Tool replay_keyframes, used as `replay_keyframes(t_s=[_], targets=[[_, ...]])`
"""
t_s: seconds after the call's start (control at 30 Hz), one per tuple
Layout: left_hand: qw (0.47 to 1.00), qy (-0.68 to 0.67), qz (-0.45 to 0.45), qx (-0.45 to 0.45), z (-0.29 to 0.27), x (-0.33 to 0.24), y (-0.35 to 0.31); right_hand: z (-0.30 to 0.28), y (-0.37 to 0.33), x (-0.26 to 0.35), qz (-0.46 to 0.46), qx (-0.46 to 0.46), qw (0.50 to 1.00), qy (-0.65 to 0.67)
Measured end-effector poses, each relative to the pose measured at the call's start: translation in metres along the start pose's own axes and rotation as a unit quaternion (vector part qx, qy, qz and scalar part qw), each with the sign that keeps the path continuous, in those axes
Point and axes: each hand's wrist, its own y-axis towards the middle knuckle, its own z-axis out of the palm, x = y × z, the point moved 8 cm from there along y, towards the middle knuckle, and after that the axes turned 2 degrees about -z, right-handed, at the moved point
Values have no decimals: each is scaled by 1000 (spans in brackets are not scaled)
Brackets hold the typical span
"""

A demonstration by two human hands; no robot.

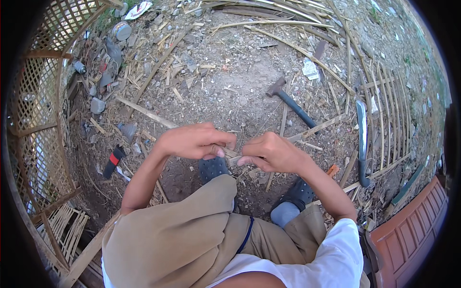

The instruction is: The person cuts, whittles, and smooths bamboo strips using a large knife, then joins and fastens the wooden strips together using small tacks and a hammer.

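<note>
Pale split wood shows at the middle of the frame, where our two hands nearly meet. Our left hand (194, 140) is closed, thumb and bent fingers pinching a narrow strip (232, 157); our right hand (273, 152) pinches it too, its thumb pointing left. One long length (146, 113) runs from behind the left hand toward the upper left, another length (322, 126) from behind the right hand toward the right — whether these are one bent piece or two, we cannot tell, since our fingers cover the middle.

To handle this well, we should keep both thumbs close to the spot being worked, so that the force stays there rather than running along the grain. Slow, even pressure suits us best; splinters are the likely trouble with bare fingers. We should also leave the long ends room to swing — the hammer (297, 107) lies right of centre, close to the right-hand length, and the long blade (362, 132) rests farther right.
</note>
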Motion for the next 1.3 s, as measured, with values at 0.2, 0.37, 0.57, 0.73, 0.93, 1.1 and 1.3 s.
replay_keyframes(t_s=[0.2, 0.37, 0.57, 0.73, 0.93, 1.1, 1.3], targets=[[991, -94, 2, 90, 6, 0, -10, -13, 1, 36, -61, -42, 997, 15], [987, -149, -28, -45, -13, 31, -31, -64, 5, 40, 47, -144, 987, -57], [957, -105, -82, -260, -41, 40, -41, -107, -16, 19, 138, -283, 932, -177], [948, -74, -111, -290, -44, 43, -48, -96, -7, 27, 85, -313, 913, -248], [896, 61, -152, -412, -82, 45, -65, -92, -7, 16, 148, -275, 925, -217], [795, 296, -83, -522, -179, 84, -81, -84, -5, 3, 191, -237, 934, -184], [736, 441, -142, -494, -278, 142, -82, -71, -4, -11, 163, -220, 948, -160]])
